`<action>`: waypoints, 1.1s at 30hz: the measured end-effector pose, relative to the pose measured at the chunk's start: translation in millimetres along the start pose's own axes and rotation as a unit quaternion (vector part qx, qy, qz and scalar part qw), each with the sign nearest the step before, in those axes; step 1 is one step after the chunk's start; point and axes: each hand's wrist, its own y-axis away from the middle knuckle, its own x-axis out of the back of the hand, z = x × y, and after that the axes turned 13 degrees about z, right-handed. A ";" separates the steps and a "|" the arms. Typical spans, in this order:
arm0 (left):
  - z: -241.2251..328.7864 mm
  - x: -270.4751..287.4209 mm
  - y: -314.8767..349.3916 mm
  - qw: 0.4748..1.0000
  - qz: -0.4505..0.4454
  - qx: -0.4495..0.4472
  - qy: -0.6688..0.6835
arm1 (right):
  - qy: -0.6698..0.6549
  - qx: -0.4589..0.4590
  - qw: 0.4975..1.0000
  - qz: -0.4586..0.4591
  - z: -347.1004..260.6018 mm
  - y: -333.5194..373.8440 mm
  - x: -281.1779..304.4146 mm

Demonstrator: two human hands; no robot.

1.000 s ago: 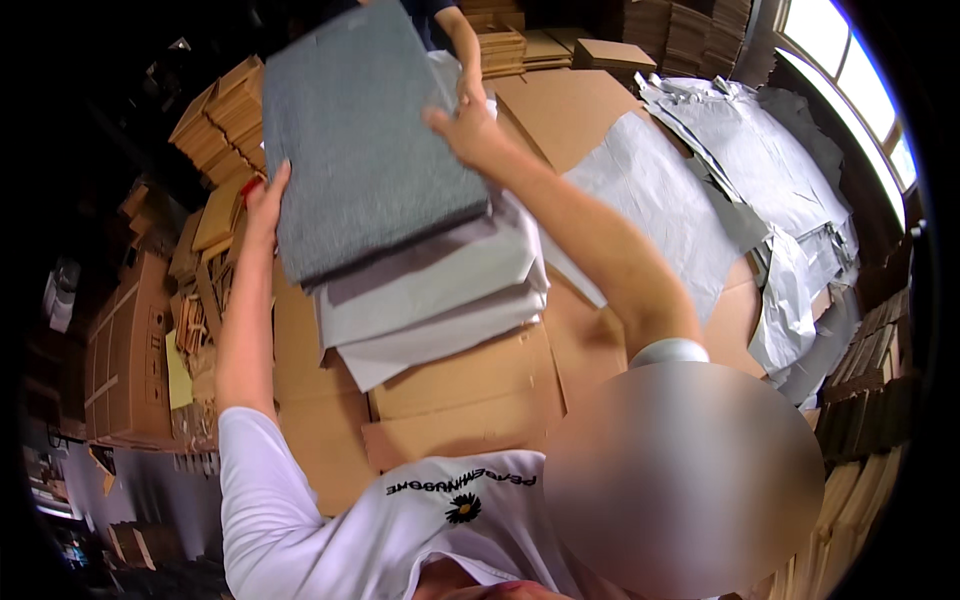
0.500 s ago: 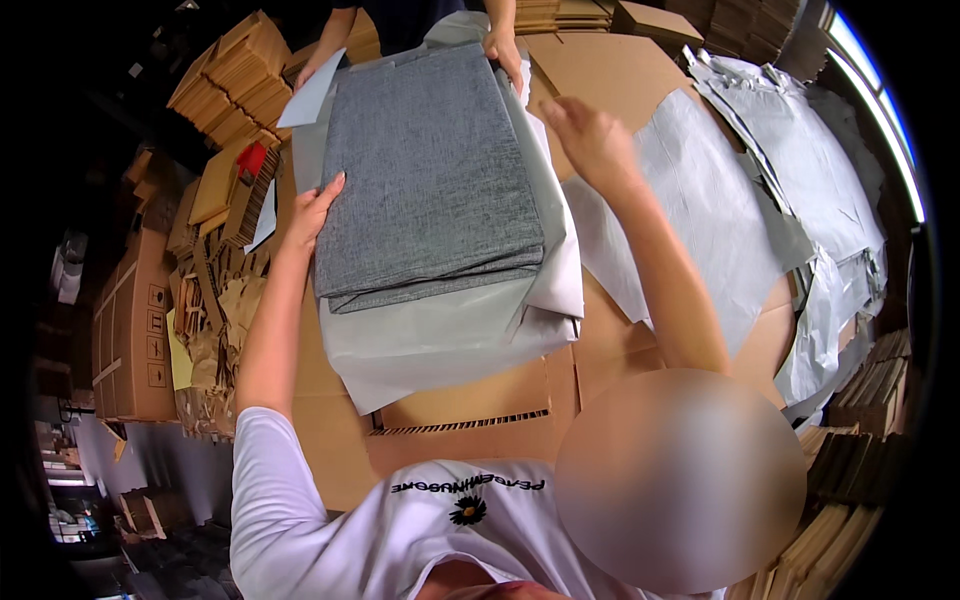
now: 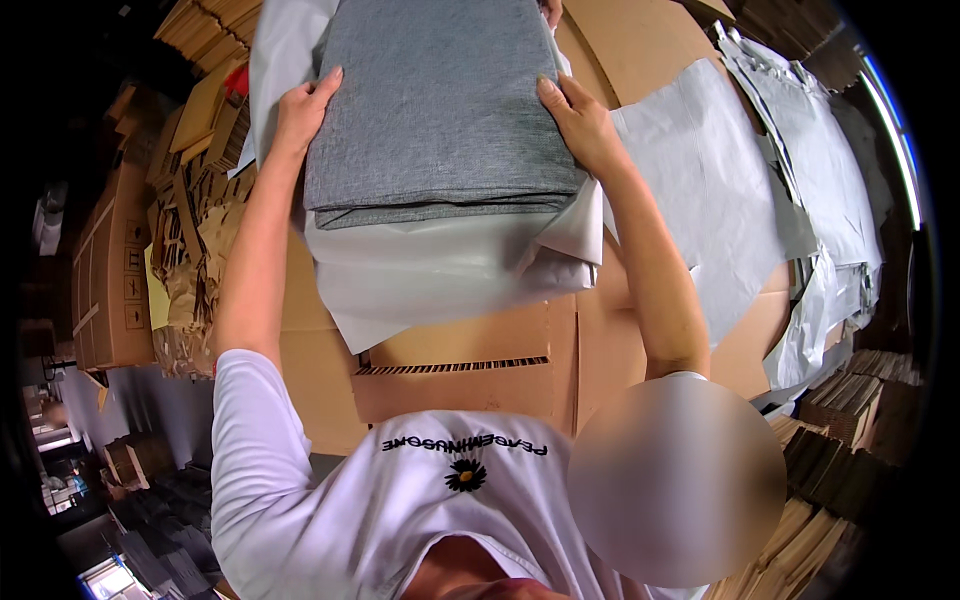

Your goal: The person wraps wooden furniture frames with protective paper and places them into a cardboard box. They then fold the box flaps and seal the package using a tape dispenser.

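A thick, neatly folded piece of grey woven fabric [image 3: 440, 110] lies in front of me, its layered fold toward my body. My left hand [image 3: 303, 112] grips its left edge, thumb on top and the other fingers partly hidden. On the opposite edge my right hand [image 3: 582, 122] holds it the same way, thumb pressed to the cloth. Beneath the fabric spreads a pale grey plastic sheet [image 3: 430, 270], sticking out toward me and bunched at the near right corner. Part of another person's hand [image 3: 551, 12] shows at the far right corner.
Under everything lie brown cardboard sheets [image 3: 455, 390] with a corrugated edge. Grey plastic sheeting [image 3: 700, 190] covers the right side, with a pile of wrapped grey packs [image 3: 815, 170] beyond. Cardboard scraps [image 3: 195, 260] and a carton [image 3: 115, 270] stand left.
My right hand has come down from the air onto the fabric's right edge. The fabric sits higher in the picture. The other person's pale blue sheet has left the view.
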 end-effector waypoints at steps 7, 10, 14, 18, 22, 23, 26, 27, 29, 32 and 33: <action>-26.5 -20.8 -1.3 0.993 0.029 0.019 0.116 | -0.170 -0.045 0.984 -0.030 5.5 5.2 7.5; -29.0 -19.7 -7.9 0.987 0.002 0.031 0.157 | -0.144 -0.035 0.989 -0.021 -0.6 24.0 13.6; -23.6 -11.5 -3.8 0.987 0.034 -0.073 -0.139 | -0.026 0.076 0.995 0.067 3.3 44.8 8.9; 61.7 22.5 57.1 0.969 0.054 -0.183 -0.154 | 0.104 0.160 0.977 0.095 14.9 54.0 5.2; 114.5 73.0 187.6 0.974 -0.015 -0.210 0.088 | 0.066 0.133 0.976 0.158 12.3 62.9 10.3; 103.8 88.9 216.8 0.970 -0.007 -0.229 0.086 | 0.030 0.095 0.976 0.194 -3.1 74.6 18.9; 1.0 143.5 287.7 0.993 0.060 -0.104 -0.012 | 0.020 0.110 0.949 0.293 -2.7 139.3 49.7; -48.1 155.8 311.8 0.996 0.074 -0.041 -0.016 | 0.056 0.023 0.969 0.238 5.1 167.7 58.4; -119.1 171.4 374.5 0.978 0.022 0.092 -0.186 | 0.077 -0.121 0.985 0.100 66.9 234.9 64.1; -199.7 150.2 440.9 0.972 0.042 0.229 -0.010 | -0.020 -0.283 0.959 -0.007 85.3 297.3 31.0; -203.2 133.0 435.7 0.976 0.025 0.214 -0.021 | -0.035 -0.298 0.954 0.003 92.1 302.2 14.8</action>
